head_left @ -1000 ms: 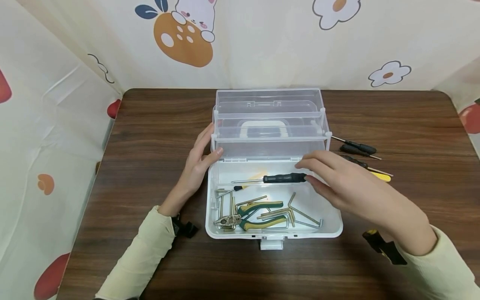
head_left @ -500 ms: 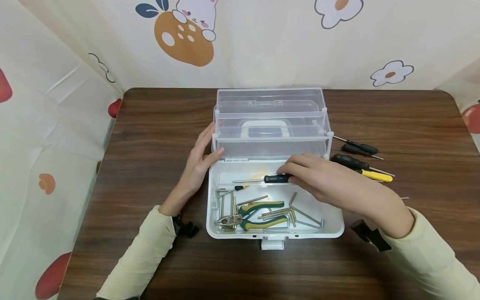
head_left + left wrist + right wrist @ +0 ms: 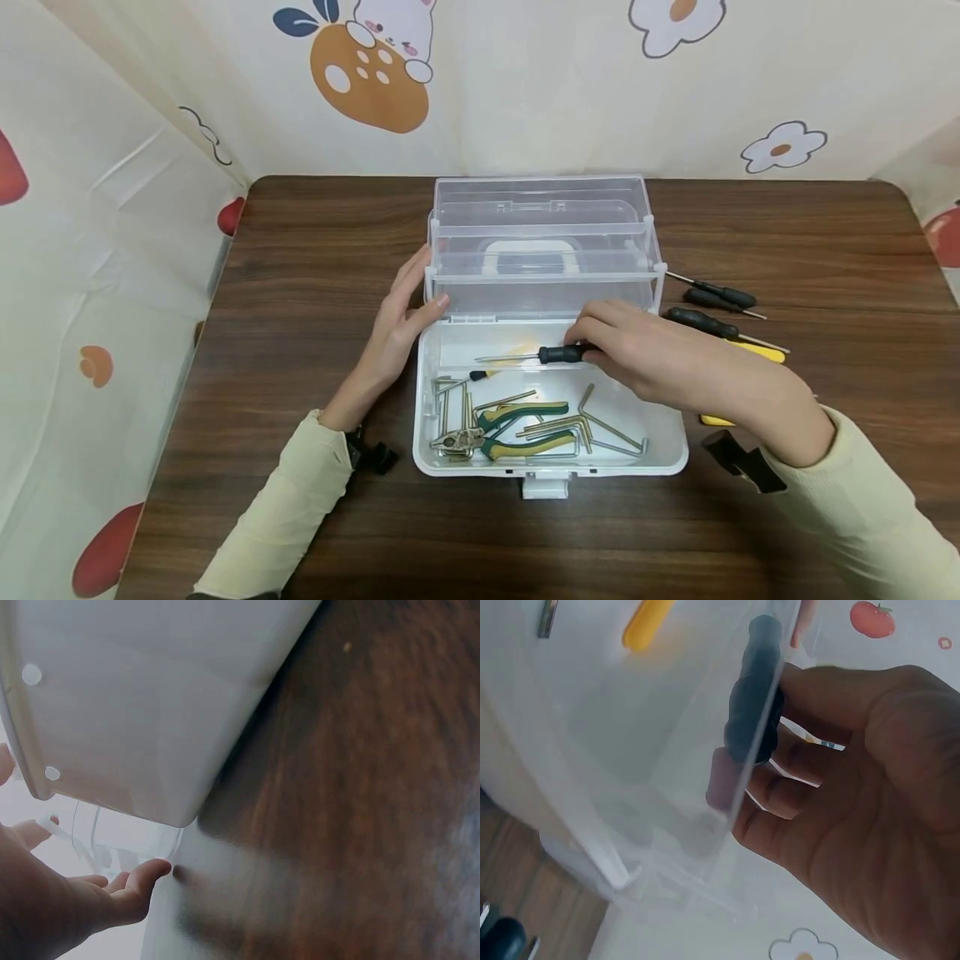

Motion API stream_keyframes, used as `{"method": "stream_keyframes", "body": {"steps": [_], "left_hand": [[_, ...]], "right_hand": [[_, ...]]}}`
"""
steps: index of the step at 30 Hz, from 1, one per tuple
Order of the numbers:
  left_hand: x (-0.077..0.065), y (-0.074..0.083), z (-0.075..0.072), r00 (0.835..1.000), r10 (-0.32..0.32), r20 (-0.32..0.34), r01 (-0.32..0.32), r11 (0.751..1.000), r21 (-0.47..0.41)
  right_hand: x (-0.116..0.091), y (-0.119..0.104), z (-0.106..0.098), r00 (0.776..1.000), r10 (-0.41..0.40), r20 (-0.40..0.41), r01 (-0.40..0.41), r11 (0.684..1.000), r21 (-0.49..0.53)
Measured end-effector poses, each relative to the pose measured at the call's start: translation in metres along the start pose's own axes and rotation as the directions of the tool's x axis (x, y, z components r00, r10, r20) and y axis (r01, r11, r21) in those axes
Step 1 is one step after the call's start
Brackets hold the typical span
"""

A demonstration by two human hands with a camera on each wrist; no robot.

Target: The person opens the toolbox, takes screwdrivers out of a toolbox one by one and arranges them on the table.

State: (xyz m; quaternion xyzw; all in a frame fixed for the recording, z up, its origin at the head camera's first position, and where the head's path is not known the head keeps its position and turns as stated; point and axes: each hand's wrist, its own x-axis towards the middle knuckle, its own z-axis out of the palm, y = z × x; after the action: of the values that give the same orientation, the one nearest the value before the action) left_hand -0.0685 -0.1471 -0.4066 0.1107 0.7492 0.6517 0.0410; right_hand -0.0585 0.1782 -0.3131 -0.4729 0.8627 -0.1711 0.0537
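A white toolbox (image 3: pixel 663 446) with a clear raised lid (image 3: pixel 536 296) stands on the table. Along the left side of the lid lies my left hand (image 3: pixel 393 329), its fingers extended and thumb apart; in the left wrist view they touch the clear plastic. My right hand (image 3: pixel 660 358) holds a black-handled screwdriver (image 3: pixel 558 355) level above the clear inner tray, shaft pointing left. In the right wrist view its handle (image 3: pixel 754 705) shows through a clear wall, fingers around it. Inside the box are green-and-yellow pliers (image 3: pixel 517 433), several hex keys (image 3: pixel 611 429) and a small screwdriver (image 3: pixel 476 376).
Right of the box lie several screwdrivers (image 3: pixel 720 293) with black handles, and a yellow-handled one (image 3: pixel 761 352). Part of another yellow thing (image 3: pixel 716 421) shows below my right forearm. The box's latch (image 3: pixel 545 486) hangs at its front edge. A patterned sheet (image 3: pixel 555 92) covers the wall behind.
My right hand has moved left and closed around the black screwdriver's handle, then shifted slightly right with it. My left hand stays at the lid.
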Motion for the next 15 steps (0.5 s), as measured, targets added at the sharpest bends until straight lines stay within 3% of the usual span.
{"method": "stream_keyframes", "body": {"steps": [7,15], "left_hand": [[0.0,0.002,0.0,1.0,0.002,0.002,-0.002,1.0,0.008],[0.0,0.002,0.0,1.0,0.013,-0.001,-0.013,1.0,0.014]], "right_hand": [[-0.024,0.01,-0.013,0.997,-0.023,-0.078,0.023,1.0,0.0],[-0.078,0.028,-0.035,0.975,0.037,-0.217,-0.039,0.999,-0.005]]}}
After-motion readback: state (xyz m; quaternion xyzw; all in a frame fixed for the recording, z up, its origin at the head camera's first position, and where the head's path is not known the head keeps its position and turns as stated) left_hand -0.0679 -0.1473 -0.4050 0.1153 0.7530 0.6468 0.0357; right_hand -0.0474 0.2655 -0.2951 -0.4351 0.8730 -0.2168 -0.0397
